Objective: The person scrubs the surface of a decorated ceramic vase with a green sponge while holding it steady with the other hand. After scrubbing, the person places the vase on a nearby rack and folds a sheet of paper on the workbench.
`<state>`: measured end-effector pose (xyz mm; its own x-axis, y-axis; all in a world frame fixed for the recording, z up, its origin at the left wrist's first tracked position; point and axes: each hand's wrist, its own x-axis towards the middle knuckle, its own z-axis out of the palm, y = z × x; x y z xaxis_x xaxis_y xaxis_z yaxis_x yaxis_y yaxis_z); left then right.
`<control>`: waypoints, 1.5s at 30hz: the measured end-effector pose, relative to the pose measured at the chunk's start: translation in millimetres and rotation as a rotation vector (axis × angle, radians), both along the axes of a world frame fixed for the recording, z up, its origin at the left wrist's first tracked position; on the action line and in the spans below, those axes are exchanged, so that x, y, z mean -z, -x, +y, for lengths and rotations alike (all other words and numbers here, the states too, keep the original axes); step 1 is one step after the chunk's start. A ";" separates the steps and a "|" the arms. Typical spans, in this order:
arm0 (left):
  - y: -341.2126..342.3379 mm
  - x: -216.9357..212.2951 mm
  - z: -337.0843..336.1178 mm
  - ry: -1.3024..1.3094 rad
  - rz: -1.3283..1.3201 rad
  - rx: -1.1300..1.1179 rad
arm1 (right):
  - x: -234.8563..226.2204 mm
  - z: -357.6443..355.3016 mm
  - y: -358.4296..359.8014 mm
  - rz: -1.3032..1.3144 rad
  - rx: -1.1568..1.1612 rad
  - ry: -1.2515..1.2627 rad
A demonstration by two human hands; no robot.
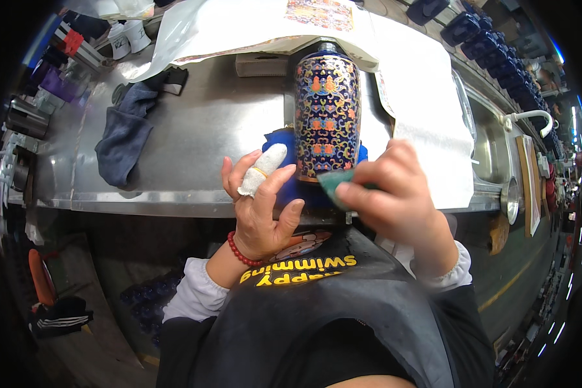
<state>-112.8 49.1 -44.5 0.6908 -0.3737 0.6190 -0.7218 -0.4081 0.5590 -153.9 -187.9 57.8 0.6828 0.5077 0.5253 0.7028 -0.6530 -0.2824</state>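
A dark blue vase [328,110] with a colourful scroll and flower pattern lies on its side, neck pointing away from me. Blue material [280,140] shows beneath and beside it on the steel bench. Slightly blurred, my right hand [398,194] pinches a flat green scraper [333,184] at the near end of the vase. My left hand [258,210] is just left of that end, fingers apart and holding nothing. A whitish cloth cover [265,169], banded with elastic, wraps one of its fingers. Whether the scraper touches the vase I cannot tell.
White sheets [427,129], one with a printed pattern, spread over the far and right parts of the bench. A grey-blue cloth [124,139] lies at left. The sink [487,132] and white tap [533,115] are at right, below several dark blue vessels [482,45].
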 end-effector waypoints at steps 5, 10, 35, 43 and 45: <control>9.9 2.5 3.2 -0.117 -0.008 -0.013 | 5.6 -1.3 -4.3 0.056 -0.046 -0.101; 20.2 4.3 -1.4 -0.187 -0.135 -0.005 | 19.9 -9.8 -1.4 0.028 0.045 -0.096; -12.5 -27.2 -21.9 -0.247 0.121 0.003 | -11.9 -11.5 -41.9 0.330 -0.186 -0.183; -17.2 -29.4 -29.2 -0.274 0.081 -0.042 | -30.1 -2.1 -78.1 0.223 -0.182 -0.061; -15.4 -26.5 -28.9 -0.278 0.087 -0.064 | -33.0 -1.0 -96.6 0.187 0.115 -0.281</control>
<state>-97.4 20.2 -18.0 0.7643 -0.4746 0.4365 -0.6440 -0.5972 0.4782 -57.3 -188.9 90.8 0.8247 0.2760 0.4937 0.5485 -0.6033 -0.5790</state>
